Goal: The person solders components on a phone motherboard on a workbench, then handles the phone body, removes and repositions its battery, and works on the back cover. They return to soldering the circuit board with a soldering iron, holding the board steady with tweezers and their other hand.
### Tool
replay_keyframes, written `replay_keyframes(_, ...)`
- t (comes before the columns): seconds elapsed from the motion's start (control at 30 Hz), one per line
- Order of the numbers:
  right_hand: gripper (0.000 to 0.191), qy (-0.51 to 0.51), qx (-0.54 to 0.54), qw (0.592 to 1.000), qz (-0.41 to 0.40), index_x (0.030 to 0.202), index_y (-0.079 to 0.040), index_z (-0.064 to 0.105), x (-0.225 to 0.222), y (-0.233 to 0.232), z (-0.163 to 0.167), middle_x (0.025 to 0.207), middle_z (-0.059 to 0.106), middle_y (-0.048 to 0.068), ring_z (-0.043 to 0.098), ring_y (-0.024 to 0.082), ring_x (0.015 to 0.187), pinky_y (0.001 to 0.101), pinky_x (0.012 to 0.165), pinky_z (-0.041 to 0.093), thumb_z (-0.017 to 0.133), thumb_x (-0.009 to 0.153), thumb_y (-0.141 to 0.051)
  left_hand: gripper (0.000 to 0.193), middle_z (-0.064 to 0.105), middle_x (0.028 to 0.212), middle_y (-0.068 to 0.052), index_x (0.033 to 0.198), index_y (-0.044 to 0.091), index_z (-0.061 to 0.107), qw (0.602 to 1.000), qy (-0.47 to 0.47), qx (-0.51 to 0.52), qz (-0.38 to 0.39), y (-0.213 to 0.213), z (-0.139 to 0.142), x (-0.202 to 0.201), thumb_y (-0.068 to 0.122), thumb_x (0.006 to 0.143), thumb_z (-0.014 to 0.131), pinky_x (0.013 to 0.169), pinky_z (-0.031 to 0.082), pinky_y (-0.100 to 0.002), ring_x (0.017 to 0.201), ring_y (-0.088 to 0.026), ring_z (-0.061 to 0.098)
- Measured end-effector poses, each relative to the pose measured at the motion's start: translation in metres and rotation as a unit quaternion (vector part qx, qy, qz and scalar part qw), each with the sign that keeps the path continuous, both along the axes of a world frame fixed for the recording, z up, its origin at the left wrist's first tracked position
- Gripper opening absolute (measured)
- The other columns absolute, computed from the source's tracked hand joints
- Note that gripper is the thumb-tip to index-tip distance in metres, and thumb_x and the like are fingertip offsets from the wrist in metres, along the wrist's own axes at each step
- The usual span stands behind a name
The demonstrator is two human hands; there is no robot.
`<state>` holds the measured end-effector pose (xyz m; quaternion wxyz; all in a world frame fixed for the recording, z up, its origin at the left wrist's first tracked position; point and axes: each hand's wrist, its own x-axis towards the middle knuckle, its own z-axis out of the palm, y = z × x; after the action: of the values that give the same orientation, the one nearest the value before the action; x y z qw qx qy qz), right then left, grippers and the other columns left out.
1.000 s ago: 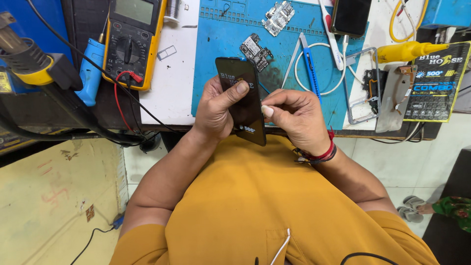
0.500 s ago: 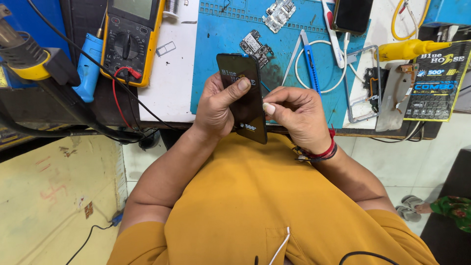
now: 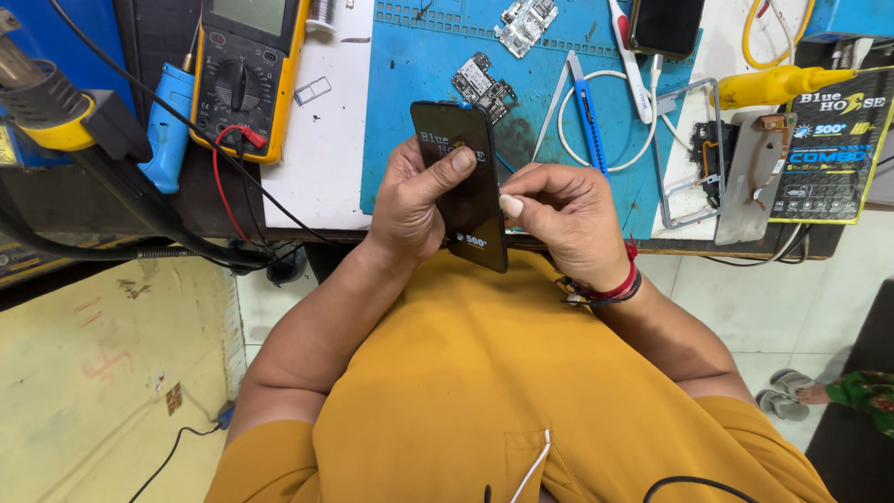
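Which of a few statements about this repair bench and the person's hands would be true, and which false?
1. The left hand grips a dark phone-shaped screen panel. True.
2. The right hand rests flat on the table. False: it is raised, fingertips pinched at the panel's right edge.
3. A yellow multimeter lies at the left of the bench. True.
4. The work mat is red. False: it is blue.
5. Small circuit boards lie on the mat beyond the panel. True.
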<state>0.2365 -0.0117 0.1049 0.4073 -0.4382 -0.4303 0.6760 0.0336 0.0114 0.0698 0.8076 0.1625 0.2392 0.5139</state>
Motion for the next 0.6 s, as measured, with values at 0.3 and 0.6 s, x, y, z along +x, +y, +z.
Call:
replay_keyframes(0.3, 0.007, -0.001, 0.0, 1.0, 0.006, 0.104, 0.004, 0.072, 0.001, -0.007, 0.001, 0.099, 0.07, 0.006, 0.065, 0.009, 0.086, 0.024, 0.078, 0.054, 0.069, 0.099, 0.001, 0.012, 0.071, 0.099, -0.003, 0.109, 0.004, 0.068, 1.0, 0.005, -0.008, 0.005, -0.008, 0.001, 0.0, 0.012, 0.1, 0.073, 0.083, 0.054, -0.03, 0.089, -0.012, 0.066)
replay_keyframes(0.6, 0.007, 0.007, 0.004, 1.0, 0.016, 0.104, 0.005, 0.072, 0.002, -0.011, 0.007, 0.098, 0.07, 0.007, 0.065, 0.01, 0.084, 0.0243, 0.077, 0.054, 0.069, 0.099, 0.0, 0.011, 0.072, 0.099, -0.003, 0.108, 0.004, 0.068, 1.0, 0.001, -0.006, 0.009, -0.014, 0.005, 0.001, 0.01, 0.1, 0.072, 0.083, 0.055, -0.031, 0.089, -0.013, 0.067)
